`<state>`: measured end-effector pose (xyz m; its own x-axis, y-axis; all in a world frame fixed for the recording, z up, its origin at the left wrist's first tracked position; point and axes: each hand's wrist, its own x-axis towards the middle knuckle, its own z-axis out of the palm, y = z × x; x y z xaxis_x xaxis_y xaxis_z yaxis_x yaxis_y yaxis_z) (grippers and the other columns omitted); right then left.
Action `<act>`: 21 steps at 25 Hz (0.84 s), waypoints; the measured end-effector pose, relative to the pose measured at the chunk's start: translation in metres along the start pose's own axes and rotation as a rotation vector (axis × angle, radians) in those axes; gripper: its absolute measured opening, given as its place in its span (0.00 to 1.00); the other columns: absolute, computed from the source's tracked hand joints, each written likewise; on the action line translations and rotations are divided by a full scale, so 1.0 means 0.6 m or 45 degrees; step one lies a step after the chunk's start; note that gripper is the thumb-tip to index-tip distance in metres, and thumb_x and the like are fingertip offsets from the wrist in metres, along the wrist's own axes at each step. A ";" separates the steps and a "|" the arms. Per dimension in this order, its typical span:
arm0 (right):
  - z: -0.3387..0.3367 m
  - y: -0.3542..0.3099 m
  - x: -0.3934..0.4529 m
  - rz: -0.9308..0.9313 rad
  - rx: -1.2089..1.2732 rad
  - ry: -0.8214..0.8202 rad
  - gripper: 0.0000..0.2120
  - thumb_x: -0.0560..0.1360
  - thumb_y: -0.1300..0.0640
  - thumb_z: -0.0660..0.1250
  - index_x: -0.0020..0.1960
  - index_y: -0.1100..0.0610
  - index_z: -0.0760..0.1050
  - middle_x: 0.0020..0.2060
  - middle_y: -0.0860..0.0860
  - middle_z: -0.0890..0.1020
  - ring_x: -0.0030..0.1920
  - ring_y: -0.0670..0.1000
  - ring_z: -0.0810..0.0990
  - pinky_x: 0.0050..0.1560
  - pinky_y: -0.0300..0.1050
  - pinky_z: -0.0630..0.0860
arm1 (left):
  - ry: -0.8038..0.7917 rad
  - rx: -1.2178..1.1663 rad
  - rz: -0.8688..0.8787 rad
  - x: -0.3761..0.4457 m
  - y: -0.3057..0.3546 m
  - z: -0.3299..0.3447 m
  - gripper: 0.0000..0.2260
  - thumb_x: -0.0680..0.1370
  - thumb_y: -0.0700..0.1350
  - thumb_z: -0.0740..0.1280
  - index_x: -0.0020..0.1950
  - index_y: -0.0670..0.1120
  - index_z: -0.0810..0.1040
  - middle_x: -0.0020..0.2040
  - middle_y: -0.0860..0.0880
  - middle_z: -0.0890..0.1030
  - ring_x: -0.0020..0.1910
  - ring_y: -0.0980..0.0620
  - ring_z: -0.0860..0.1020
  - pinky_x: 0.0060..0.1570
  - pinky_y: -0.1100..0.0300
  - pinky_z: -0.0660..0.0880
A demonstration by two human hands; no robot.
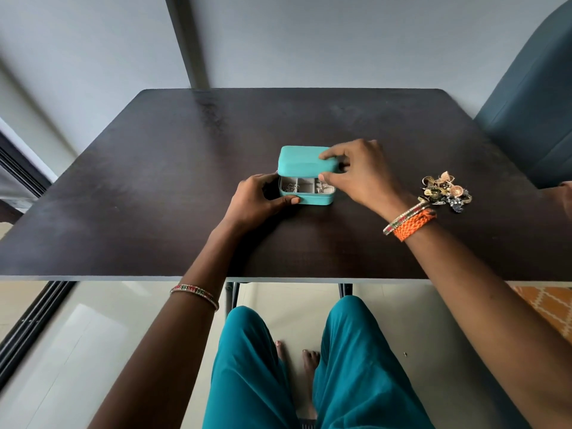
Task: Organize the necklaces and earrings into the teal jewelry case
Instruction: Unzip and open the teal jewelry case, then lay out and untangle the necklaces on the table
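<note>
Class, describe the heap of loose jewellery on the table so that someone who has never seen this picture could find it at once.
Start at the dark table and find the teal jewelry case near its middle, held by both hands. Go right, past the right hand, to the table's right edge. There lies the pile of jewelry, a tangled gold and dark cluster, the only loose heap on the tabletop.

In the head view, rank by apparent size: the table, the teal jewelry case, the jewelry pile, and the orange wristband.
1. Table, by far the largest.
2. Teal jewelry case.
3. Jewelry pile and orange wristband: these look about alike, and the wristband is nearer the camera, so I won't rank them.
</note>
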<state>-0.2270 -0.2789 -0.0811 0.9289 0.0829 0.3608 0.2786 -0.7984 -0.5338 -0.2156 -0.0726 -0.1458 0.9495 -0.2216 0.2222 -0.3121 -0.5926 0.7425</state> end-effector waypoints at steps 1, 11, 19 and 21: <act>-0.007 -0.004 0.008 -0.009 0.007 0.023 0.17 0.67 0.56 0.76 0.55 0.55 0.82 0.51 0.54 0.84 0.49 0.52 0.82 0.54 0.49 0.79 | 0.017 0.006 0.004 0.000 0.000 0.001 0.29 0.66 0.61 0.74 0.63 0.50 0.78 0.55 0.52 0.83 0.54 0.57 0.80 0.57 0.51 0.76; -0.017 -0.003 0.129 0.082 0.085 0.181 0.12 0.74 0.54 0.68 0.54 0.58 0.82 0.50 0.54 0.85 0.53 0.53 0.81 0.56 0.49 0.78 | 0.040 -0.001 0.021 -0.003 0.012 -0.002 0.29 0.67 0.58 0.75 0.65 0.48 0.76 0.59 0.51 0.81 0.56 0.60 0.78 0.59 0.54 0.75; 0.038 0.035 0.174 0.180 -0.231 -0.127 0.24 0.73 0.68 0.58 0.68 0.59 0.70 0.62 0.62 0.76 0.63 0.63 0.74 0.63 0.53 0.73 | 0.047 0.006 0.043 0.000 0.007 0.000 0.29 0.67 0.58 0.75 0.65 0.48 0.76 0.59 0.51 0.81 0.57 0.59 0.78 0.59 0.54 0.75; 0.041 0.041 0.177 0.154 -0.327 -0.221 0.24 0.74 0.68 0.58 0.69 0.60 0.68 0.65 0.61 0.74 0.65 0.63 0.72 0.65 0.54 0.71 | 0.054 0.007 0.039 0.001 0.005 0.001 0.30 0.67 0.57 0.76 0.65 0.48 0.76 0.59 0.51 0.81 0.58 0.58 0.78 0.60 0.54 0.75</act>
<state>-0.1153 -0.2754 -0.0746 0.9854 0.0612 0.1588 0.1136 -0.9311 -0.3467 -0.2160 -0.0750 -0.1438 0.9399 -0.2071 0.2716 -0.3414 -0.5902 0.7315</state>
